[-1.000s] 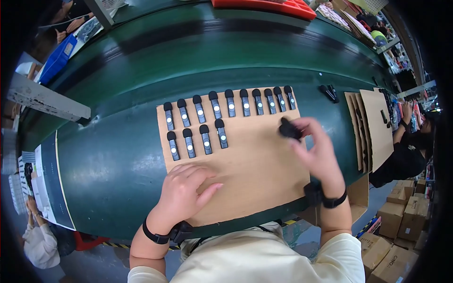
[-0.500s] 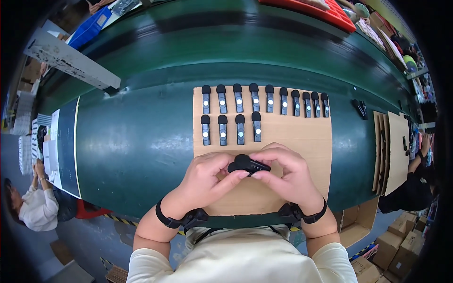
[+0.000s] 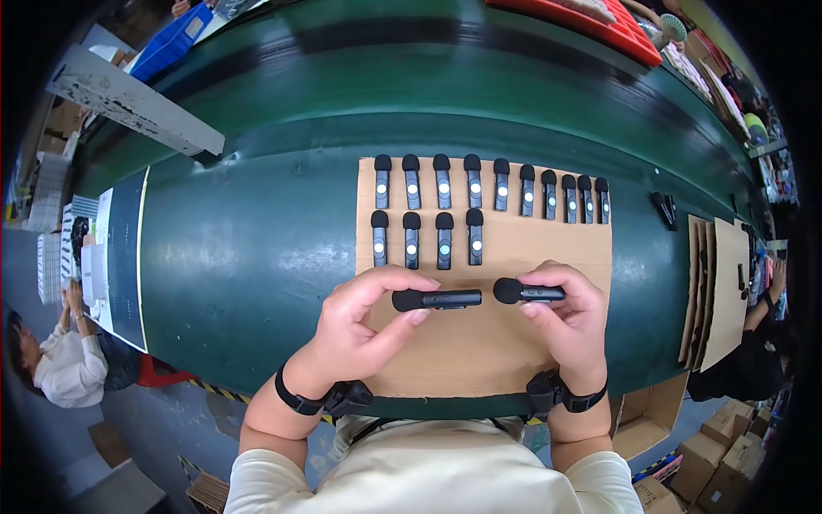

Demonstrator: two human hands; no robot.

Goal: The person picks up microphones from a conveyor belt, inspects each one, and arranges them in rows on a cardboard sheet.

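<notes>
My left hand (image 3: 370,319) pinches a black clip-on microphone (image 3: 452,299) by its round foam head, its slim body pointing right. In my right hand (image 3: 568,313) is a second black clip-on microphone (image 3: 541,292), gripped by the body with its foam head facing left. A short gap separates the two, both held above a brown cardboard sheet (image 3: 479,364). On the sheet's far part, similar microphones (image 3: 444,241) lie in two rows, foam heads away from me, each with a pale round spot on its body.
The cardboard lies on a green worktable (image 3: 248,257). Two dark pieces (image 3: 664,211) rest to its right, near upright cardboard sheets (image 3: 717,283). A metal post (image 3: 137,103) stands far left, and a red tray (image 3: 582,26) sits at the back. People work at both sides.
The two microphones, close together between my hands before, are now apart, one in each hand. My right hand has moved right, and the view has shifted slightly.
</notes>
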